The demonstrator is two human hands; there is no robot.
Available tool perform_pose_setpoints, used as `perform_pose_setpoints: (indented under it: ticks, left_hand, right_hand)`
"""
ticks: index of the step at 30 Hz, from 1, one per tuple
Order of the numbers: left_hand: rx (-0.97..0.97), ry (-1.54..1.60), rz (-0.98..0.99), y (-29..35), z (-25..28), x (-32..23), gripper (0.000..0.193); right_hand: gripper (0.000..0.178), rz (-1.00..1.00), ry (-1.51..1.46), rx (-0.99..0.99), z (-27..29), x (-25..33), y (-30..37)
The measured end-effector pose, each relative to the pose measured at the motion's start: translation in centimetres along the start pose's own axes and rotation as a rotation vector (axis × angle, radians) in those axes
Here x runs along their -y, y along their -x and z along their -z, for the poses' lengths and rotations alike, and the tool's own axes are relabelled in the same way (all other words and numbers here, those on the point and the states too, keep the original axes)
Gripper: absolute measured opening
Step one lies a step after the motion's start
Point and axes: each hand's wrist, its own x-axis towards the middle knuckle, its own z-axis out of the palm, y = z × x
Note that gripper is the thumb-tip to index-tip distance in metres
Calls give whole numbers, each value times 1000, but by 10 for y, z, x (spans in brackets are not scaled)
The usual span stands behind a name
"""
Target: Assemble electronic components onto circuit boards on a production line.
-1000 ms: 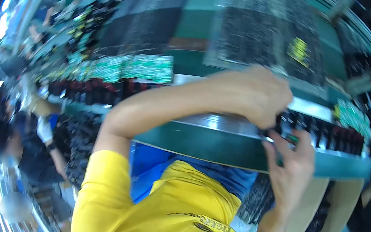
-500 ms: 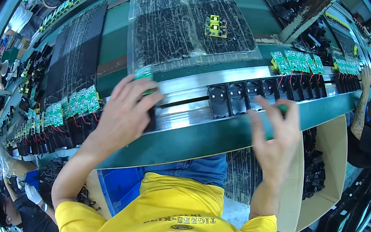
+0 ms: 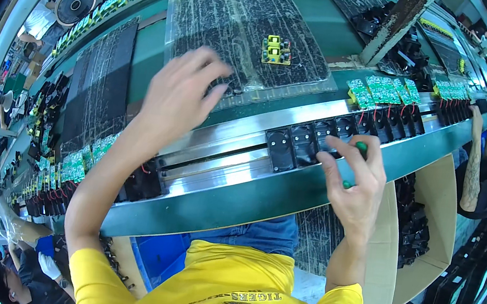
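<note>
My left hand (image 3: 183, 91) hangs in the air over the metal rail and the near edge of the scratched dark mat (image 3: 235, 17). Its fingers are apart, with nothing seen in them. Curled round a green-handled tool (image 3: 362, 148), my right hand (image 3: 356, 181) stays at the front edge of a row of black plastic housings (image 3: 281, 147); the tool's working end is hidden. Left of that row, a gap of bare rail (image 3: 211, 166) leads to another black housing (image 3: 143, 182), partly covered by my left forearm.
Two yellow components on a small circuit board (image 3: 277, 51) rest on the mat. Green circuit boards (image 3: 382, 90) with red wires stand behind the right-hand housings. A cardboard box (image 3: 428, 235) of black parts is below right. A co-worker's arm (image 3: 473, 162) reaches in at the right.
My left hand has left the black housing and green board at the left and moved up toward the mat. That housing now sits further left. My right hand has barely shifted, still holding the green-handled tool.
</note>
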Motion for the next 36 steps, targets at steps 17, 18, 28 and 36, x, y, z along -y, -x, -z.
perform_pose_setpoints:
  ticks: [17, 18, 28, 36]
  left_hand:
    - [404, 348, 12, -171, -147, 63, 78]
    - [399, 344, 16, -173, -145, 59, 78]
    - [394, 223, 17, -166, -132, 33, 77]
    - [308, 509, 253, -164, -118, 56, 84]
  right_hand:
    - [32, -120, -121, 75, 9, -10, 22]
    - [32, -113, -124, 74, 9, -9, 23]
    - [28, -66, -141, 88, 13, 0, 26]
    - [26, -120, -79, 57, 26, 5, 21]
